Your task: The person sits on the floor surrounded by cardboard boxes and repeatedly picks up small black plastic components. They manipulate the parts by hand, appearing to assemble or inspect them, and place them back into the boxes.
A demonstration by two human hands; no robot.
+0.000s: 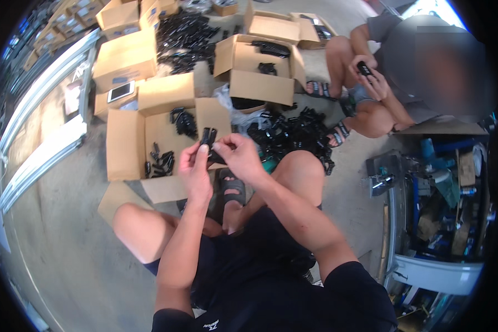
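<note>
My left hand (195, 166) is closed round a small black part (208, 135), its thumb pressed against the near end. The piece looks like two short dark bars side by side, too small to name more exactly. Close on its right, my right hand (239, 157) has thumb and forefinger pinched together against the part's lower end; what lies between those fingertips is hidden. Both hands are over the right side of an open cardboard box (124, 145). Inside that box lie a bunch of black parts (183, 122) and several loose ones (161, 161).
A heap of black parts (293, 135) covers the floor by my right knee. Beyond are another open carton (260, 86) and a larger black pile (185, 41). A phone (121, 91) lies on a box. At right, a seated person (420, 72) holds a black piece, beside a cluttered cart (437, 274).
</note>
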